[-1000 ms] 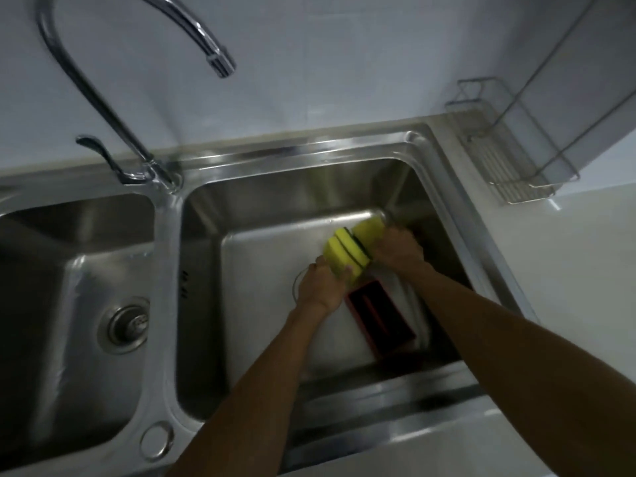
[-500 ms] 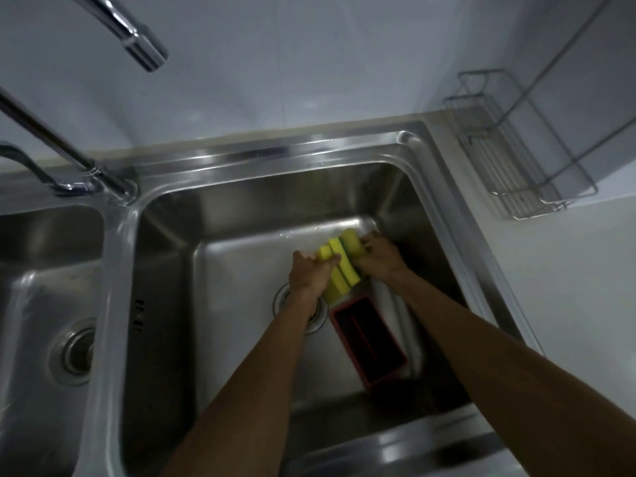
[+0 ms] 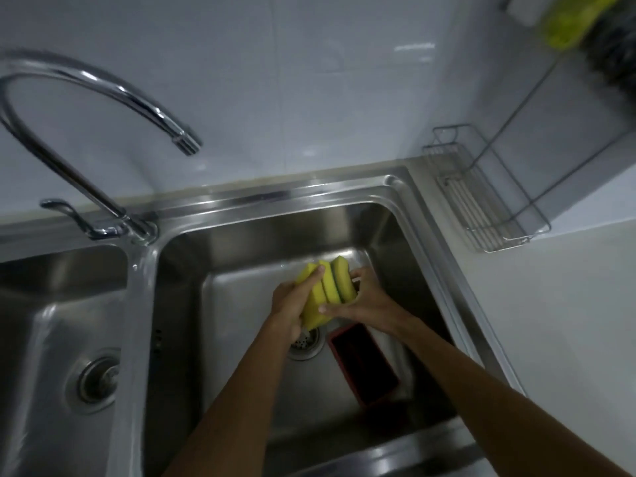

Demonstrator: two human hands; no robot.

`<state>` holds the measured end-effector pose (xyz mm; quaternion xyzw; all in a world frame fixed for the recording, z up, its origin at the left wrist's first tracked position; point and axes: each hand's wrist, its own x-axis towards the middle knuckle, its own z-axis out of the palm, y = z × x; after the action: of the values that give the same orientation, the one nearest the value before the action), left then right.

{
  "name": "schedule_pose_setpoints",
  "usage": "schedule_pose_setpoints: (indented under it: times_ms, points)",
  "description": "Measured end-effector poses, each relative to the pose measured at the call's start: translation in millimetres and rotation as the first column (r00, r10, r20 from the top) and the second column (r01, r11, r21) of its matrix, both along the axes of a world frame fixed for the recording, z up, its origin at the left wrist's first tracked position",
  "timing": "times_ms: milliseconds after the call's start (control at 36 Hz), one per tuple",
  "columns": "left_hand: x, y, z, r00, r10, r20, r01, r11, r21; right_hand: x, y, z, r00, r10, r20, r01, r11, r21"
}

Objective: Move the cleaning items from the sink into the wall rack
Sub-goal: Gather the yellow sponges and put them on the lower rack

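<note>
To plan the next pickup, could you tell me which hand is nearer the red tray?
Right. The right hand is just above the red tray; the left hand is farther left.

Dim light. Glossy white tiled wall (image 3: 309,80) behind, pale worktop (image 3: 568,321) at right, chrome tap (image 3: 103,94) arching over; blurry yellow-dark thing (image 3: 592,32) top right, prob. hanging.

Pretty open run from the right basin (image 3: 426,235) up to the wire wall rack (image 3: 488,215), only the basin's steel rim stood between, while the faucet spout (image 3: 144,108) arched off to the left, well clear.
</note>
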<state>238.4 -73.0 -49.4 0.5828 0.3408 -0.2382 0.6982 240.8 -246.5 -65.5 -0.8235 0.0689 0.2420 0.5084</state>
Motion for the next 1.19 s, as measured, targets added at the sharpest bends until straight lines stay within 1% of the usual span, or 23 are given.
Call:
schedule_pose_setpoints:
  times_ms: [83, 194, 278, 333, 389, 500, 583, 639, 694, 806, 917, 944, 972, 1028, 1056, 1139, 1194]
  points:
    - [2, -1, 34, 0.994, -0.11, -0.02, 0.109, 0.993, -0.034, -14, 7, 21, 0.998, -0.022, 0.057, 0.023, 1.0, -0.017]
    - [23, -12, 80, 0.985, -0.164, 0.057, 0.167, 0.984, -0.061, -8, 4, 63, 0.99, -0.08, 0.119, 0.074, 0.996, 0.051]
    - [40, -25, 117, 0.969, -0.22, 0.117, 0.235, 0.963, -0.136, 7, -15, 99, 0.972, -0.172, 0.161, 0.167, 0.985, 0.041]
    - [52, -37, 136, 0.962, -0.219, 0.163, 0.243, 0.959, -0.149, 18, -34, 121, 0.938, -0.256, 0.236, 0.251, 0.967, 0.052]
    - [62, -57, 153, 0.957, -0.201, 0.207, 0.24, 0.954, -0.182, 27, -55, 141, 0.911, -0.32, 0.261, 0.301, 0.947, 0.111]
    - [78, -105, 174, 0.94, -0.143, 0.31, 0.226, 0.941, -0.251, 49, -101, 172, 0.87, -0.44, 0.223, 0.381, 0.886, 0.263]
    - [88, -138, 177, 0.894, -0.144, 0.424, 0.275, 0.923, -0.268, 69, -135, 183, 0.834, -0.513, 0.201, 0.436, 0.838, 0.328]
    - [94, -158, 179, 0.855, -0.186, 0.484, 0.326, 0.919, -0.223, 80, -153, 186, 0.816, -0.541, 0.202, 0.458, 0.819, 0.345]
    - [103, -178, 179, 0.832, -0.214, 0.511, 0.34, 0.926, -0.166, 91, -167, 185, 0.807, -0.56, 0.187, 0.469, 0.801, 0.372]
    - [128, -210, 169, 0.837, -0.213, 0.505, 0.284, 0.956, -0.069, 111, -186, 178, 0.789, -0.592, 0.162, 0.48, 0.76, 0.438]
    - [149, -228, 162, 0.812, -0.275, 0.515, 0.252, 0.961, 0.115, 133, -194, 162, 0.778, -0.61, 0.154, 0.501, 0.749, 0.435]
    - [153, -230, 160, 0.802, -0.299, 0.518, 0.248, 0.954, 0.167, 138, -194, 158, 0.777, -0.613, 0.145, 0.512, 0.749, 0.421]
    - [158, -234, 158, 0.786, -0.34, 0.516, 0.24, 0.938, 0.252, 143, -193, 155, 0.776, -0.616, 0.134, 0.525, 0.749, 0.404]
    - [166, -239, 151, 0.749, -0.436, 0.499, 0.195, 0.865, 0.462, 152, -191, 150, 0.777, -0.618, 0.118, 0.543, 0.754, 0.37]
    - [170, -240, 147, 0.739, -0.458, 0.494, 0.16, 0.831, 0.533, 155, -191, 147, 0.778, -0.617, 0.119, 0.55, 0.76, 0.346]
    - [177, -241, 140, 0.74, -0.457, 0.494, 0.119, 0.812, 0.572, 163, -190, 141, 0.792, -0.581, 0.187, 0.548, 0.812, 0.2]
    - [181, -243, 137, 0.724, -0.499, 0.476, 0.146, 0.786, 0.601, 166, -190, 143, 0.81, -0.508, 0.294, 0.51, 0.857, 0.075]
